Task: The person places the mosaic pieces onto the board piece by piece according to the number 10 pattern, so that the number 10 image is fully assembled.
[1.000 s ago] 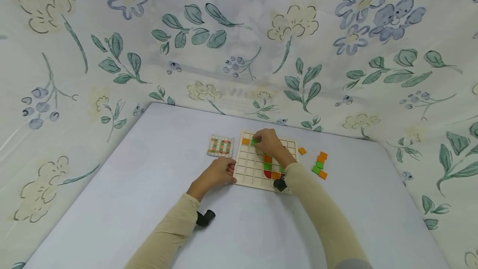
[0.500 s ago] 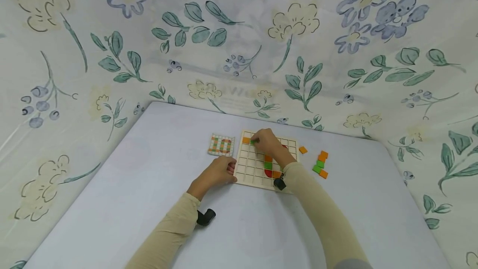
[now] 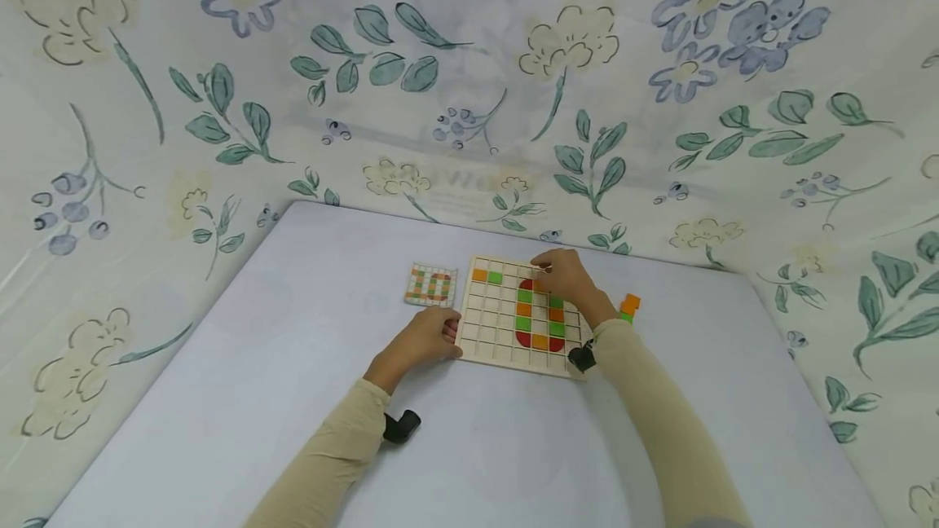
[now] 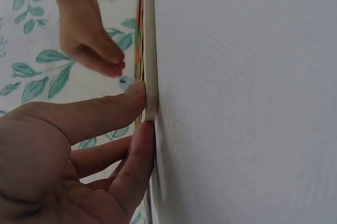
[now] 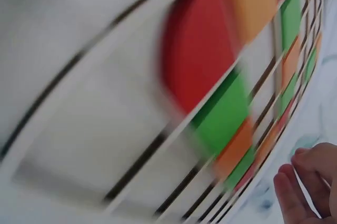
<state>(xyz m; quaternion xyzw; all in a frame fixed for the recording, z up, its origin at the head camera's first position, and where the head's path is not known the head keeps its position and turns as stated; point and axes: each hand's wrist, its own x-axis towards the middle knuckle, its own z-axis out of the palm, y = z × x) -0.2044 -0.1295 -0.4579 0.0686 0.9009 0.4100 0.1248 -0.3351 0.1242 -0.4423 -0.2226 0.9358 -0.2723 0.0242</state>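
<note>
A pale grid board (image 3: 484, 332) with square cells lies flat on the table. My left hand (image 3: 425, 341) holds its near left corner with thumb and fingers; in the left wrist view my left thumb (image 4: 118, 108) touches the board's edge. An orange tile (image 3: 479, 275) and a green tile (image 3: 495, 278) sit side by side in the far left cells. A ring of red, orange and green tiles (image 3: 523, 323) fills cells right of the middle. Above the far right part hovers my right hand (image 3: 568, 275), fingers loosely bent, with nothing visible between them in the right wrist view.
A small pattern card (image 3: 431, 284) lies left of the board, showing coloured squares on a grid. Loose orange and green tiles (image 3: 629, 305) lie right of the board, partly hidden by my right arm. A flowered cloth (image 3: 469, 104) rises behind the white table (image 3: 499, 446).
My right hand has let go of the green tile in the far left cells and moved right across the board. My left hand stays at the corner.
</note>
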